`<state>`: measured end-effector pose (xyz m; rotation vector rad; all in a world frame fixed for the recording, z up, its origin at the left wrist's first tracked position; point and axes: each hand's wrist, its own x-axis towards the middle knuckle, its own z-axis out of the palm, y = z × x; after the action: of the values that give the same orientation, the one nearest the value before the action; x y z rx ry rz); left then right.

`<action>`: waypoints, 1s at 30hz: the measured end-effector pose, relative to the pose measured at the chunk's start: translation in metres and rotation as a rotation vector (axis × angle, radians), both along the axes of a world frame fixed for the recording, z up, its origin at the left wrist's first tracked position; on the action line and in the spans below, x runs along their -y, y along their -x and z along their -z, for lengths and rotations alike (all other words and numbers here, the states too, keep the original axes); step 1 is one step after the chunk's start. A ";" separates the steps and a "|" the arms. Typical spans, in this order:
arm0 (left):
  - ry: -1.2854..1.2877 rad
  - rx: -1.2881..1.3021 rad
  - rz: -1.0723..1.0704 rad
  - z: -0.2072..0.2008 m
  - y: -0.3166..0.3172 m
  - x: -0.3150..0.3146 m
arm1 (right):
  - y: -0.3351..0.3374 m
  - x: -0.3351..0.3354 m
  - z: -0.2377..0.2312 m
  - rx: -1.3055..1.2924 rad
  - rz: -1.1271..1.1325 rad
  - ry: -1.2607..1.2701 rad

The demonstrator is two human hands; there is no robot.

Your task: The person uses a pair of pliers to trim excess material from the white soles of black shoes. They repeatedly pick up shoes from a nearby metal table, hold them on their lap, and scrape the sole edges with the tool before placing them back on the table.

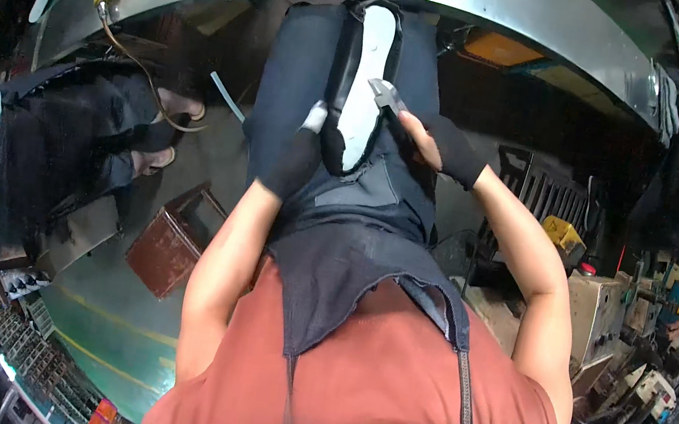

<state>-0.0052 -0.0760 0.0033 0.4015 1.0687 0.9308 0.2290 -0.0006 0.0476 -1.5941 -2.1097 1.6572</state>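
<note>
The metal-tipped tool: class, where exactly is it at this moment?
In the head view, the metal-tipped tool is just right of centre in the upper half, held in the right hand, its tip over the white sole above the lap.

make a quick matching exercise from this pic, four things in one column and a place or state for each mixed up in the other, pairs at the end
Column one
1. left hand
2. right hand
3. shoe piece
4. brown box

Column two
A. grasping a metal tool
B. on the floor, to the left of the person's legs
C. at the left edge of the black-and-white item on the lap
D. white face up, with black along its sides

Right pairs
1-C
2-A
3-D
4-B
</note>
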 end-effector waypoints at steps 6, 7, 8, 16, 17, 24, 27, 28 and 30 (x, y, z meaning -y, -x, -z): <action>-0.340 -0.939 -0.086 0.034 -0.032 -0.012 | 0.012 -0.015 -0.052 0.099 -0.175 -0.006; -0.354 -0.903 -0.084 0.032 -0.029 -0.015 | 0.022 -0.013 -0.070 0.008 -0.198 -0.105; -0.368 -0.868 -0.084 0.030 -0.026 -0.016 | 0.033 -0.009 -0.084 -0.085 -0.222 -0.202; -0.175 -0.248 -0.055 0.044 -0.006 0.004 | 0.011 0.004 -0.011 0.000 -0.121 -0.117; -0.230 -0.582 -0.012 0.042 -0.016 0.001 | 0.011 0.009 -0.021 0.007 -0.119 -0.167; -0.581 -0.939 0.116 0.044 -0.022 0.006 | 0.030 0.002 -0.013 -0.156 -0.229 -0.350; -0.595 -0.762 0.045 0.017 -0.018 0.003 | 0.019 0.012 -0.012 -0.035 -0.104 -0.457; -0.622 -0.791 0.048 0.009 -0.016 0.004 | 0.016 0.010 -0.004 -0.034 -0.065 -0.402; -0.585 -0.988 0.207 -0.029 -0.002 0.009 | 0.007 0.003 0.013 -0.029 0.024 -0.293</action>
<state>-0.0032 -0.0853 0.0319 1.5384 1.5742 0.8444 0.2216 -0.0038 0.0345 -1.4891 -2.1855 1.2820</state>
